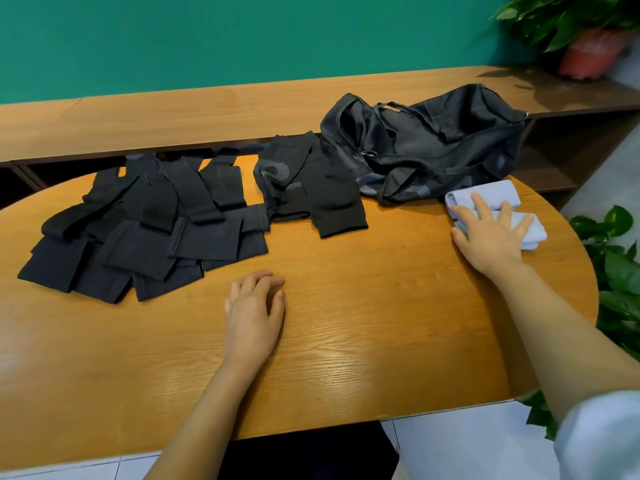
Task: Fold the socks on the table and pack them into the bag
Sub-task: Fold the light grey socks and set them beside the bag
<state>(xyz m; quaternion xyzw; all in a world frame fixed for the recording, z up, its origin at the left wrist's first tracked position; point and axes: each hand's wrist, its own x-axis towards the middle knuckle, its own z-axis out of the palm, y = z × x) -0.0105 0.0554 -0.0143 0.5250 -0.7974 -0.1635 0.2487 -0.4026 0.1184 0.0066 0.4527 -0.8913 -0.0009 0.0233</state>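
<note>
A heap of several dark socks lies spread over the left part of the wooden table. A smaller stack of black socks sits in the middle at the back. Right of it the black mesh bag lies crumpled on its side. A folded light blue sock rests on the table in front of the bag. My right hand lies flat on that blue sock with fingers spread. My left hand rests on the bare table, fingers loosely curled, holding nothing.
A long wooden shelf runs behind the table under a green wall. A potted plant in a pink pot stands on its right end. More green leaves crowd the table's right edge.
</note>
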